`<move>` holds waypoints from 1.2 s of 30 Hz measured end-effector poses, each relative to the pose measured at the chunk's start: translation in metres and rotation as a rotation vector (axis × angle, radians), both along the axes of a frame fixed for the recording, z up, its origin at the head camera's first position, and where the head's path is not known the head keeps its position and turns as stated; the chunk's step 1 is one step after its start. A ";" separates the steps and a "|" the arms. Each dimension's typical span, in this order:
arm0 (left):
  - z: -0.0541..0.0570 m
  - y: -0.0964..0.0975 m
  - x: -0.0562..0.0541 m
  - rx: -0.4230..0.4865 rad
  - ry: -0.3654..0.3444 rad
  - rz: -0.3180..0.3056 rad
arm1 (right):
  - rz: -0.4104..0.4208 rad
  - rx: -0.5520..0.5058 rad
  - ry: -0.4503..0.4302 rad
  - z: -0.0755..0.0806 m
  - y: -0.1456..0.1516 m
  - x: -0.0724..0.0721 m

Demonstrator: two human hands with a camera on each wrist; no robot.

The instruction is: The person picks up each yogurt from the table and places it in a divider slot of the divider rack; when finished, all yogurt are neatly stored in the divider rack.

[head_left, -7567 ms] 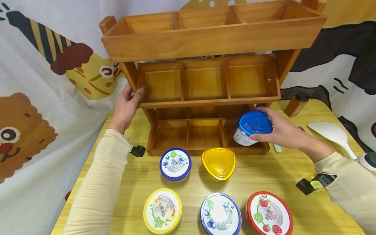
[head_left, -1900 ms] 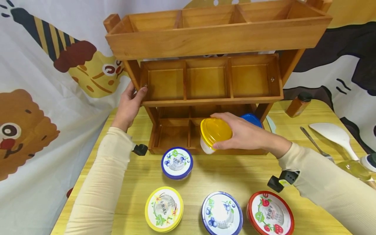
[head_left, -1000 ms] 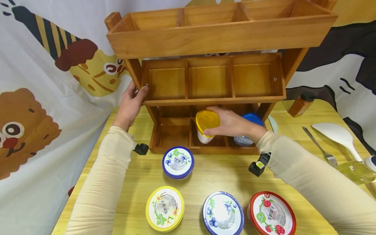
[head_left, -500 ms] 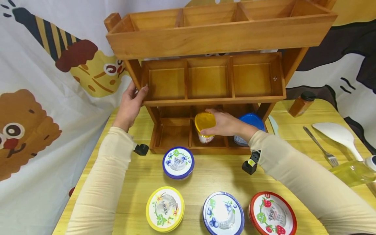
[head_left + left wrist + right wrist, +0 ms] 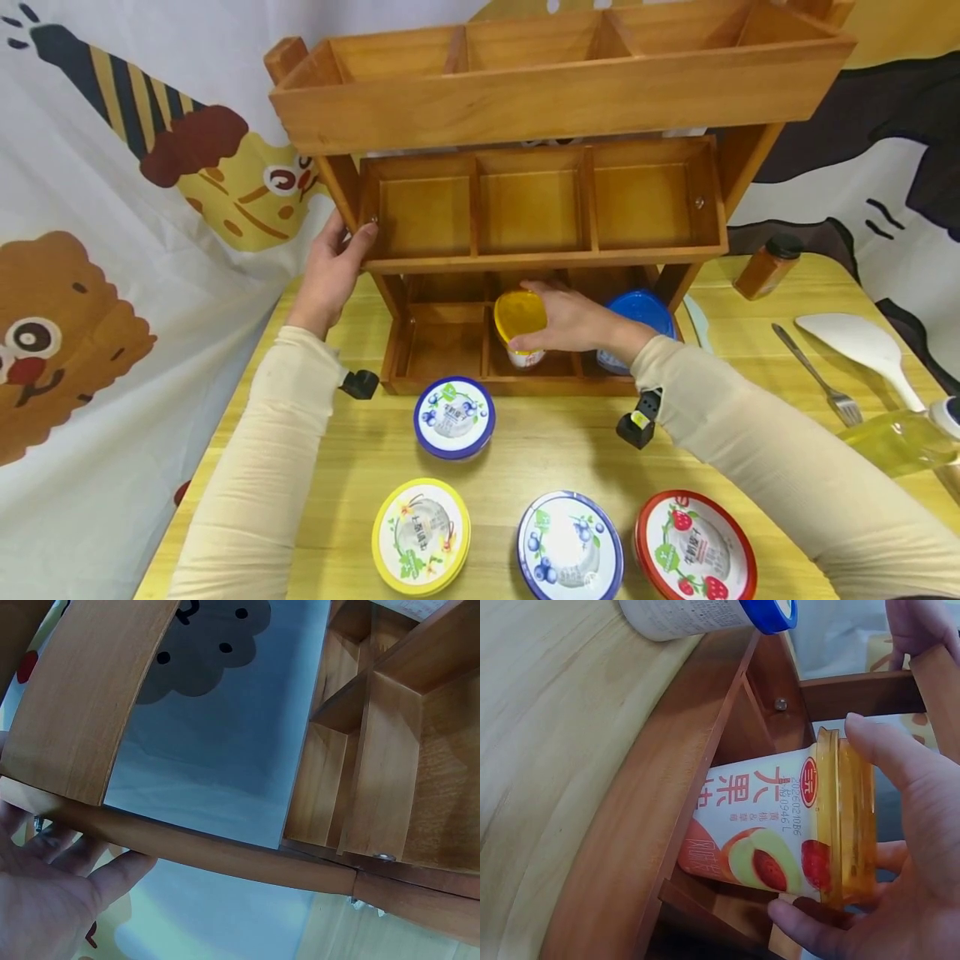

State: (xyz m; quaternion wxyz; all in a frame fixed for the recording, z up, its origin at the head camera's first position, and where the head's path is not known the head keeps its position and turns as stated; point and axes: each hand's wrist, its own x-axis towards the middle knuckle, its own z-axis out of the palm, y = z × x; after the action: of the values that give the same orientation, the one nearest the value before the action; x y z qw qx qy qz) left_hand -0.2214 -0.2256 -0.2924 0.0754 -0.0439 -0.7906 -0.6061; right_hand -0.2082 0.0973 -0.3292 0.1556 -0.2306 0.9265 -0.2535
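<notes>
My right hand [image 5: 573, 321] holds a yogurt cup [image 5: 520, 315] by its yellow lid. In the right wrist view the cup [image 5: 761, 825] shows a peach picture and leans inside the bottom tier's middle compartment; thumb and fingers lie around the lid. A wooden three-tier rack [image 5: 555, 104] stands before me. My left hand [image 5: 330, 271] grips its left side at the middle tier, and the left wrist view has that hand [image 5: 52, 892] around the wooden edge. A blue-lidded tub [image 5: 643, 312] sits in the bottom right compartment, partly behind my right hand.
On the table [image 5: 360, 467] in front are two blueberry cups [image 5: 454, 417] [image 5: 570, 546], a yellow-rimmed cup [image 5: 422, 536] and a red-rimmed strawberry cup [image 5: 696, 546]. To the right lie a fork [image 5: 817, 375], a white rice paddle [image 5: 858, 346], an oil bottle [image 5: 903, 440] and a spice jar [image 5: 768, 267].
The blue-lidded tub went from my right hand into the bottom right compartment. My right hand then brought the yellow-lidded yogurt cup from the table into the middle compartment. The left hand stayed put.
</notes>
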 end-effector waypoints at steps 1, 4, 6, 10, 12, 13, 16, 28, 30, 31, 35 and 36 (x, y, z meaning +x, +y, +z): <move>0.000 0.000 0.000 -0.001 -0.002 0.002 | 0.003 0.007 0.003 0.001 0.000 0.001; -0.001 0.000 0.000 0.002 -0.001 0.005 | -0.007 0.023 0.009 0.005 0.003 0.002; -0.001 -0.001 0.000 0.005 0.004 0.003 | -0.020 0.028 0.009 0.011 0.006 0.004; -0.002 -0.001 -0.001 0.009 0.014 0.002 | -0.018 0.040 0.027 0.022 0.015 0.011; -0.002 -0.001 -0.002 0.008 0.017 0.002 | -0.003 0.048 0.048 0.027 0.020 0.016; -0.002 -0.001 -0.002 0.009 0.018 0.003 | 0.005 0.053 0.057 0.030 0.023 0.019; -0.002 0.000 -0.002 0.010 0.016 0.002 | 0.014 0.052 0.076 0.038 0.031 0.029; -0.002 0.002 -0.002 0.001 0.009 0.002 | 0.052 -0.018 0.241 0.068 0.070 0.080; -0.001 0.002 -0.002 0.006 0.012 0.003 | 0.068 -0.036 0.247 0.070 0.075 0.089; -0.001 0.002 -0.002 0.009 0.015 0.005 | 0.076 -0.041 0.251 0.071 0.078 0.094; -0.002 0.001 -0.002 0.012 0.017 0.012 | 0.108 -0.033 0.266 0.074 0.087 0.111; -0.002 0.001 -0.002 0.011 0.015 0.012 | 0.104 -0.031 0.266 0.075 0.090 0.116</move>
State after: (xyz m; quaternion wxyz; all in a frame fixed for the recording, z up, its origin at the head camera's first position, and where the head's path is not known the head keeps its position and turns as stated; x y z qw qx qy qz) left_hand -0.2235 -0.2245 -0.2941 0.0852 -0.0433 -0.7870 -0.6095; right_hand -0.0926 0.1871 -0.2543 0.0409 -0.3123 0.9217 -0.2264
